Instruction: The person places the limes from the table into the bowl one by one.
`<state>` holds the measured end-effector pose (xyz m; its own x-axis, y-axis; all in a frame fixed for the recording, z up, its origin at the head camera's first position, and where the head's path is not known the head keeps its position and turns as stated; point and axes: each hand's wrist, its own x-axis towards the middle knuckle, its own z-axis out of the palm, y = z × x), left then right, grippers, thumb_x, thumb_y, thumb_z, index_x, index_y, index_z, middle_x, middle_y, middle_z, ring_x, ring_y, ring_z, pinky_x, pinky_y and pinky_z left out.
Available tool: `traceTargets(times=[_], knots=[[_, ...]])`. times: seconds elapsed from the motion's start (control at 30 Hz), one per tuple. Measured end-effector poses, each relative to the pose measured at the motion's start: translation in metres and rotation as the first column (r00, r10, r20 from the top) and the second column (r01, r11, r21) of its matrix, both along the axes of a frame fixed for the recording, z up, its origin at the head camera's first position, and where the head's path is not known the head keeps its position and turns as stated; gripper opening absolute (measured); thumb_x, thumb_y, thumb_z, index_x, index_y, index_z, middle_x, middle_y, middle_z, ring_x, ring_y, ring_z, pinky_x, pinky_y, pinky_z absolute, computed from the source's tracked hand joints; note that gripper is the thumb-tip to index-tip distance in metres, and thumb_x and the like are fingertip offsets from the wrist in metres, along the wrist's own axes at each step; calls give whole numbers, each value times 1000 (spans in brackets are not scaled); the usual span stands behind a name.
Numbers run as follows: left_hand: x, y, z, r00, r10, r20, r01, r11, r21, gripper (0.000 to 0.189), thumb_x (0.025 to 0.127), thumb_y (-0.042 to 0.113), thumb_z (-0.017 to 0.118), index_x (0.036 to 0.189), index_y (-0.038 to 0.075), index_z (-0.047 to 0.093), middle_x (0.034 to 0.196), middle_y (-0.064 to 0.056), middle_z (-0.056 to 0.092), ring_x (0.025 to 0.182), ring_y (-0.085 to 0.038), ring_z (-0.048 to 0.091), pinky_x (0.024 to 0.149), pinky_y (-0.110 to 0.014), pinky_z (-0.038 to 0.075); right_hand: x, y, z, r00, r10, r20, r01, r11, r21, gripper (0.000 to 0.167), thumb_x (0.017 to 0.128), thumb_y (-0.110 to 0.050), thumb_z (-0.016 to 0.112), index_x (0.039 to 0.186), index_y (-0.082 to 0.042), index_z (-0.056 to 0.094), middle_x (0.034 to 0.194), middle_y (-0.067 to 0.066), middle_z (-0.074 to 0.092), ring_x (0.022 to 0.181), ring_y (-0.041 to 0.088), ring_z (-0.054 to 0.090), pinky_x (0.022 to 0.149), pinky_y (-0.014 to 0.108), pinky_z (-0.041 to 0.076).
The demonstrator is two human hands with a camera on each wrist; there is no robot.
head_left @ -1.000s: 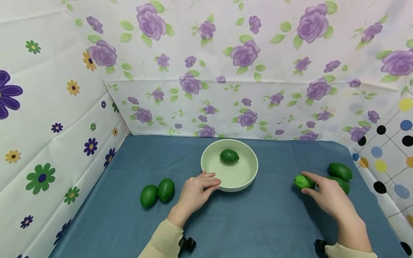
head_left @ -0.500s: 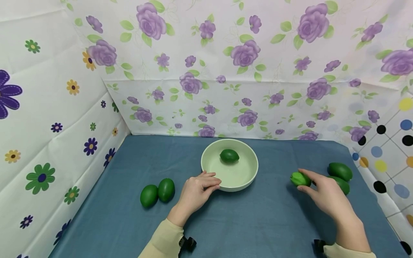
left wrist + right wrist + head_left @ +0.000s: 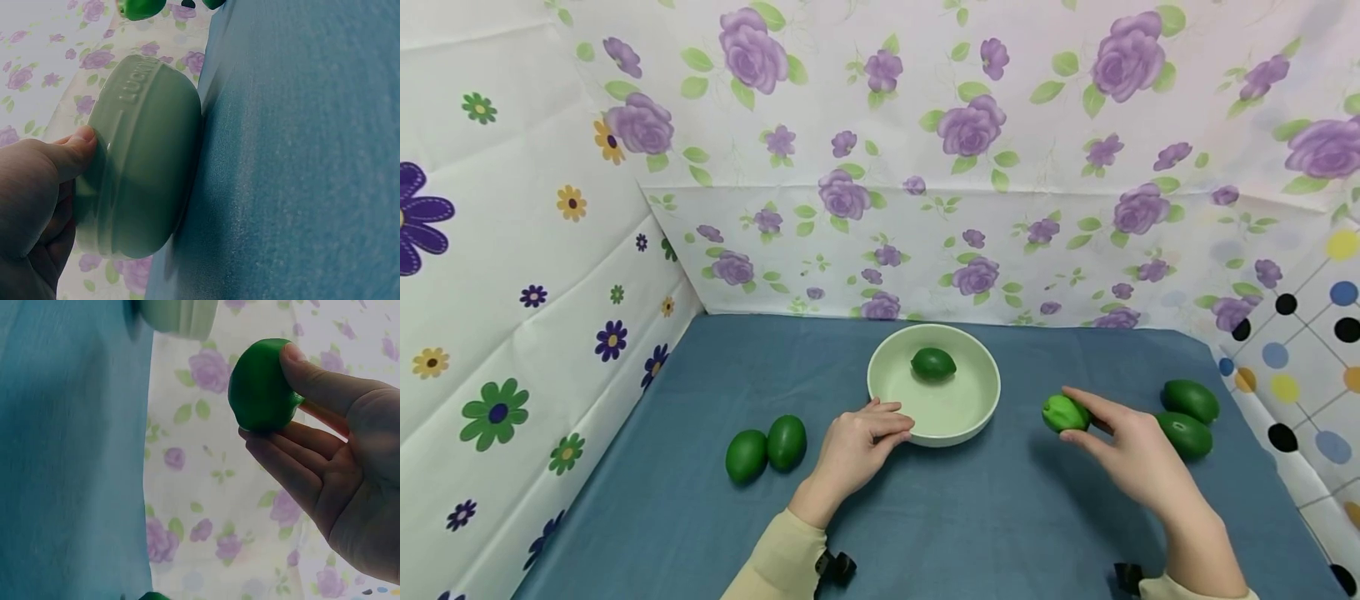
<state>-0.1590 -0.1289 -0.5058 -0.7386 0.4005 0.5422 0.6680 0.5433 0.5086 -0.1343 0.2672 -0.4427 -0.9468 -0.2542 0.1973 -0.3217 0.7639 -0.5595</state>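
My right hand (image 3: 1133,454) holds a green lime (image 3: 1063,413) between thumb and fingertips, raised over the cloth to the right of the bowl. In the right wrist view the lime (image 3: 262,384) hangs at the fingertips, against the flowered backdrop. A pale green bowl (image 3: 958,412) stands near the back of the table, with one dark green lime (image 3: 933,364) inside. My left hand (image 3: 853,442) grips the bowl's near left rim. The left wrist view shows the thumb (image 3: 81,144) on the outer side of the rim, the other fingers partly hidden behind it.
Two limes (image 3: 747,457) lie side by side left of the bowl. Two more limes (image 3: 1184,436) sit at the right edge of the blue cloth (image 3: 985,517). A flowered curtain (image 3: 917,250) closes off the back, and patterned sheets stand at both sides.
My right hand has carried its lime left, away from the two limes at the right and closer to the bowl. The left hand and bowl have stayed put.
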Motion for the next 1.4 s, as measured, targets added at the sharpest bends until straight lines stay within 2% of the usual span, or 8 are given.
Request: traceTargets(times=[0.1, 0.43, 0.73, 0.9, 1.13, 1.4], knots=[[0, 0, 0, 1000, 4, 9, -4, 1000, -7, 17, 93, 15, 85, 110, 11, 87, 109, 3, 82, 121, -17, 72, 121, -37, 47, 1, -6, 1, 1000, 12, -19, -13, 1000, -9, 66, 97, -30, 83, 156, -14, 59, 145, 17, 66, 122, 40, 69, 97, 60, 62], [0, 0, 0, 1000, 1, 1, -1, 1000, -2, 17, 92, 13, 86, 109, 12, 87, 108, 2, 82, 121, -18, 72, 117, -47, 52, -4, -25, 4, 996, 53, -67, -54, 998, -16, 64, 96, -28, 84, 155, -15, 61, 143, 13, 68, 120, 37, 71, 95, 59, 63], [-1, 1, -1, 1000, 3, 16, -3, 1000, -6, 17, 94, 15, 84, 111, 12, 87, 109, 3, 82, 122, -15, 71, 119, -44, 50, -9, -47, 14, 986, 103, -129, -105, 994, -13, 65, 93, -21, 87, 153, -14, 62, 143, 11, 68, 121, 33, 71, 92, 53, 66], [0, 0, 0, 999, 11, 30, -11, 1000, -5, 16, 95, 15, 84, 111, 13, 87, 109, 4, 82, 123, -14, 71, 121, -36, 46, -12, -59, 15, 983, 129, -134, -131, 991, -11, 65, 92, -18, 87, 152, -14, 62, 143, 10, 68, 121, 31, 71, 92, 51, 66], [1, -1, 1, 1000, 7, 29, -7, 1000, 1, 16, 95, 15, 84, 111, 12, 87, 108, 3, 82, 122, -16, 71, 121, -41, 48, -18, -76, 18, 974, 179, -137, -178, 984, 13, 63, 93, -18, 86, 151, -15, 63, 143, 7, 69, 121, 26, 71, 92, 47, 66], [1, -1, 0, 999, 6, 34, -6, 1000, -12, 16, 96, 16, 83, 111, 12, 87, 110, 3, 82, 124, -15, 71, 121, -39, 47, -28, -90, 15, 968, 215, -130, -208, 976, 67, 64, 92, -17, 88, 151, -13, 64, 143, 11, 68, 121, 26, 71, 92, 46, 66]])
